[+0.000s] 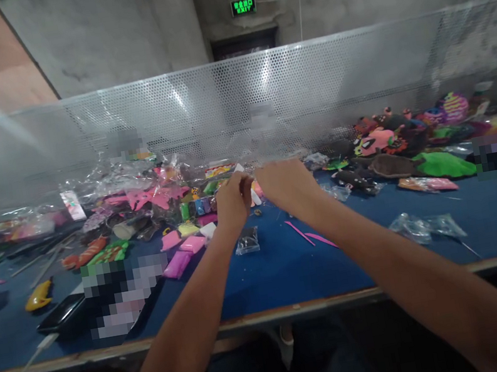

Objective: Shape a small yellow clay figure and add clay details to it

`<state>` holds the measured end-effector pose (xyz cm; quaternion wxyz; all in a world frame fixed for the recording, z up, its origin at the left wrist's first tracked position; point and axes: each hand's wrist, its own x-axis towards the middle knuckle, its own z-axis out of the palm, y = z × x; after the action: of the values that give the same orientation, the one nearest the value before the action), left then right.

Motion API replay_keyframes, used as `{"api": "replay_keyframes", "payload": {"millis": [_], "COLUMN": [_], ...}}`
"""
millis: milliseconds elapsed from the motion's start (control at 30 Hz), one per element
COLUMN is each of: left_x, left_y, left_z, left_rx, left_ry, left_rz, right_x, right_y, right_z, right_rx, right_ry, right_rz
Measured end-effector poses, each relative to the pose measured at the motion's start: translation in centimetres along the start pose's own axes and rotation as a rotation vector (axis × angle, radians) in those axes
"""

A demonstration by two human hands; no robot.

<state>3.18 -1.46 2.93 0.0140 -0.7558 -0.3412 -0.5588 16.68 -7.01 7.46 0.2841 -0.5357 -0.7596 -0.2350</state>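
Over the middle of the blue table, my left hand (pixel 233 200) is closed, its thumb and fingers curled together. My right hand (pixel 286 181) is beside it, bent down into a fist with its back towards me; its fingertips are hidden. A small white and pink piece (pixel 256 195) shows between the hands, but I cannot make out what either hand grips. Below them lies a small clear bag with dark contents (pixel 247 241). Two thin pink plastic tools (pixel 300 233) rest near my right wrist. Left of my left hand are pink packets (pixel 193 244) and a purple packet (pixel 178 265).
A perforated metal screen (pixel 308 87) stands behind the table. Pink star-shaped pieces (pixel 150 196) and plastic wrappers crowd the left back. Soft toys (pixel 379 142) are piled at the right back. A phone (pixel 62 312) with a cable lies front left, clear bags (pixel 427 227) at right.
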Motion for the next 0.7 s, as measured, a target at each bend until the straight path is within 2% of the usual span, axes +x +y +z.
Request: {"api": "replay_keyframes", "payload": {"millis": [67,167,300,400,500,600,700], "left_x": [0.0,0.1,0.6,0.9,1.0,1.0,0.9], "left_y": [-0.1,-0.2,0.1,0.6,1.3,1.8,1.9], "left_z": [0.1,0.0,-0.2,-0.4,-0.5,-0.6,-0.7], "left_rx": [-0.045,-0.179,-0.427,-0.706,-0.886,-0.897,-0.767], "left_ry": [0.064,0.158,0.252,0.214,0.128,0.065,0.053], "left_rz": [-0.054,-0.147,-0.258,-0.352,-0.412,-0.409,-0.338], "right_x": [-1.1,-2.1,-2.4,-2.4,-2.4,-2.4,-2.1], "right_y": [-1.3,-2.8,-3.2,-2.0,-0.1,1.1,1.3], "right_z": [0.1,0.7,1.7,2.1,2.3,2.2,2.1], "right_rx": [0.034,0.164,0.389,0.561,0.672,0.744,0.913], "right_ry": [0.013,0.072,0.107,0.091,0.132,0.144,0.083], "right_rz": [0.101,0.137,0.212,0.219,0.155,0.113,0.142]}}
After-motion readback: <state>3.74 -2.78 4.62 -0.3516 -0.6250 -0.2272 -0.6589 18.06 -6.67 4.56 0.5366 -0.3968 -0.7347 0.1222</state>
